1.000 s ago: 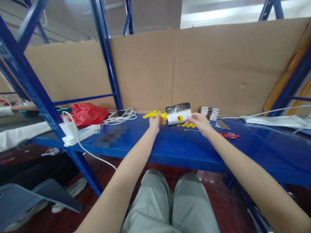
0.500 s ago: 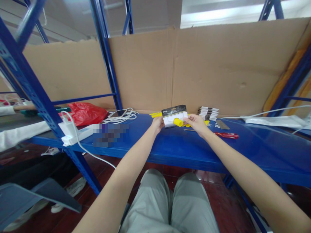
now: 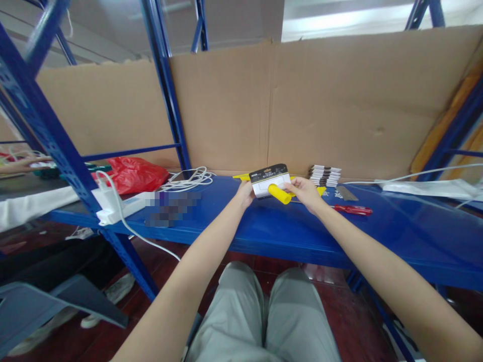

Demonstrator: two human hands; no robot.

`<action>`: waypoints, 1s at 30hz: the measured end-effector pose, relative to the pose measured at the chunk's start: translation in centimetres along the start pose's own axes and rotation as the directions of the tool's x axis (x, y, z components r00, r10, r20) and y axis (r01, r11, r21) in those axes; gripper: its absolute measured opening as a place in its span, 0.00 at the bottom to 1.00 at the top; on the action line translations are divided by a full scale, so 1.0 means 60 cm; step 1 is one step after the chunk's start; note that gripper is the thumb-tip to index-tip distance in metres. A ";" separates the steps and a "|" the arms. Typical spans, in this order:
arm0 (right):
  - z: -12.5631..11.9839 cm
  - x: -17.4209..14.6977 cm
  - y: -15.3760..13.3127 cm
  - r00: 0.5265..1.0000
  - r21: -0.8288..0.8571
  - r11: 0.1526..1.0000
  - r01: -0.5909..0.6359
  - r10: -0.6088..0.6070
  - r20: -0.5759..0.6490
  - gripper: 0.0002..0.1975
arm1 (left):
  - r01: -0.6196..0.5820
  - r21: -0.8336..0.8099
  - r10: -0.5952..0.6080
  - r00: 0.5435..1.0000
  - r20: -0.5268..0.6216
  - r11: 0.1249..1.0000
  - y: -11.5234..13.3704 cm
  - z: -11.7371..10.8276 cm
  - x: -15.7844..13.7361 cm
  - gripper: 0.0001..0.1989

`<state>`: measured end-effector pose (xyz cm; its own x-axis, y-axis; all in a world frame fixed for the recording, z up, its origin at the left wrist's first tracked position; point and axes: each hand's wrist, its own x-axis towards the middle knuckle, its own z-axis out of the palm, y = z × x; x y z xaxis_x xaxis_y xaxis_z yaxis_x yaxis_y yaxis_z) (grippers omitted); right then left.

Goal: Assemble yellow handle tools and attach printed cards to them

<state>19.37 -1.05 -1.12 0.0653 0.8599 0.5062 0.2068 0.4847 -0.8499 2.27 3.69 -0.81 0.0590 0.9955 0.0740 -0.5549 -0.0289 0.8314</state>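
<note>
Packaging card [image 3: 268, 177] seemingly receiving yellow handle [image 3: 279, 194], left of red-handled screwdriver [image 3: 354, 209]; right hand [image 3: 305, 192] pinching card, left hand [image 3: 246, 193] hiding its grip; likely needing pushing.

Workshop, blue metal racking [image 3: 171, 105] (cardboard [image 3: 339, 110] behind), red screwdriver [image 3: 356, 210]

Relative to one second ago, we record these changes: the left hand [image 3: 246, 193] is off the yellow piece [image 3: 241, 177] that stood clear of the card, and now sits against the left edge of the card [image 3: 264, 182]; we find the card slightly farther left; where its face shows a flat yellow disc, then a short stub, we now see a longer yellow cylinder [image 3: 279, 194] projecting downward and right; its end overlaps the tip of the red screwdriver [image 3: 352, 209]; at far left, a co-worker's hand [image 3: 26, 164] changes position.
</note>
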 end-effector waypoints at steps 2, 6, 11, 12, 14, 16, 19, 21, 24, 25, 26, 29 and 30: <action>0.001 -0.001 0.000 1.000 0.014 1.000 -0.002 0.002 0.014 0.17 | 0.003 -0.003 -0.003 1.000 0.001 1.000 0.000 -0.001 0.001 0.03; 0.002 -0.002 0.000 0.999 0.052 0.998 -0.019 0.017 0.039 0.16 | 0.046 0.007 -0.046 0.998 0.051 0.999 0.002 0.002 -0.004 0.07; 0.001 -0.002 -0.001 0.999 0.076 0.996 -0.053 0.053 0.000 0.14 | 0.111 0.048 -0.115 0.988 0.107 0.993 0.005 0.009 -0.015 0.14; 0.001 -0.003 -0.001 0.998 0.082 0.995 -0.060 0.061 -0.004 0.14 | 0.117 0.059 -0.123 0.985 0.121 0.991 0.005 0.009 -0.016 0.14; 0.001 -0.004 -0.003 0.997 0.094 0.993 -0.069 0.070 -0.011 0.13 | 0.124 0.076 -0.134 0.982 0.136 0.989 0.005 0.010 -0.014 0.15; 0.002 -0.005 -0.004 0.997 0.107 0.991 -0.076 0.079 -0.023 0.13 | 0.125 0.078 -0.134 0.983 0.124 0.989 0.004 0.009 -0.010 0.15; 0.004 -0.006 -0.005 0.994 0.116 0.988 -0.098 0.103 -0.042 0.13 | 0.097 0.059 -0.101 0.993 0.066 0.994 0.002 0.006 -0.004 0.14; 0.004 -0.007 -0.005 0.992 0.116 0.987 -0.113 0.119 -0.047 0.13 | 0.062 0.054 -0.062 0.998 0.008 0.997 0.002 0.005 -0.002 0.12; 0.004 -0.006 -0.003 0.991 0.130 0.984 -0.118 0.124 -0.042 0.13 | 0.031 0.060 -0.028 0.998 -0.057 0.998 0.005 0.005 -0.006 0.10; 0.004 -0.006 -0.002 0.991 0.141 0.983 -0.117 0.124 -0.040 0.13 | 0.033 0.060 -0.029 0.998 -0.063 0.998 0.006 0.006 -0.008 0.09; 0.004 -0.005 -0.001 0.991 0.153 0.981 -0.117 0.124 -0.041 0.14 | 0.041 0.057 -0.037 0.997 -0.062 0.998 0.008 0.008 -0.010 0.09; 0.005 -0.005 0.003 0.990 0.189 0.975 -0.116 0.128 -0.053 0.14 | 0.089 0.048 -0.087 0.995 -0.043 0.995 0.014 0.012 -0.016 0.10; 0.005 -0.005 0.005 0.990 0.200 0.973 -0.116 0.130 -0.057 0.14 | 0.103 0.048 -0.101 0.994 -0.033 0.994 0.014 0.013 -0.017 0.11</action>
<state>19.10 -1.12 -1.55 0.1473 0.9049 0.3992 -0.0012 0.4038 -0.9149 2.39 2.56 0.27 0.0874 0.9958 -0.0289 -0.5052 0.0693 0.8602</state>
